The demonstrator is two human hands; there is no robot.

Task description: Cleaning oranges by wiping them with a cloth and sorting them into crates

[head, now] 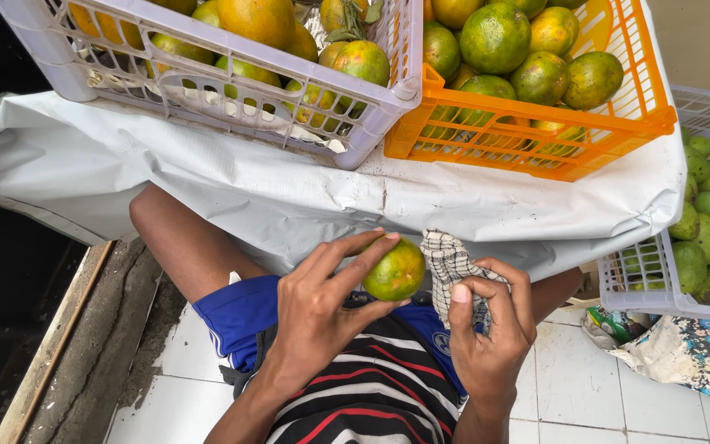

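White crate: a white slatted crate [207, 82] of green-orange citrus sits at the left end of the bench [207, 177], which is draped in a pale plastic sheet.
Left hand: the left hand [322, 308] holds a green-orange citrus fruit [394, 270] below the bench's front edge, over the person's lap.
Left fingers: the fingers [355, 251] are spread around the fruit, index along its top, thumb beneath, closed on it without squeezing.
Fruit handling: it looks firm, round and fairly light, with a smooth rind that could slip, so a grip across its widest part, as here, seems the safest.
Cloth: a checked cloth [447, 261] lies just right of the fruit, apparently touching it.
Right hand: the right hand [491, 325] has the cloth bunched in it, fingers curled shut, thumb pressing on top.
Orange crate: an orange crate [601, 123] of similar fruit stands on the bench's right end.
Far right: another white crate [643, 284] holds green fruit.
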